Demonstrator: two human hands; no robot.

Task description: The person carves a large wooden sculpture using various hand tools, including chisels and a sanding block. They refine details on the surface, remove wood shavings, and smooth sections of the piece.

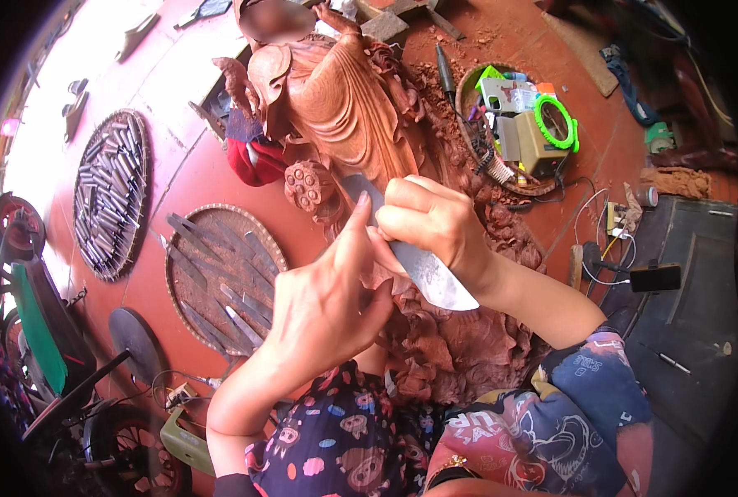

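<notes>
Right hand (435, 219) closed round a steel blade (425, 275) over the carved wooden figure (360, 124), left hand (323, 306) half-open with a fingertip against it — too hard a push, I'd say, could slip and nick skin or gouge wood.

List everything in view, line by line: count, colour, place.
Carved wooden statue: one, reddish brown, centre.
Flat blade: one, grey, in front of the statue.
Left round tray: one, brown, far left.
Cylindrical tools: many, grey, in that tray.
Middle round tray: one, brown, left of centre.
Loose blades: several, grey, in the middle tray.
Basket: one, brown, upper right, holding mixed items.
Ring-shaped object: one, bright green, at the basket.
Phone-like device: one, black, right.
Cloth: one bundle, red and dark, beside the statue.
Floor: one, red, underneath.
Left hand: one, bare, at the blade.
Right hand: one, bare, fingers round the blade.
</notes>
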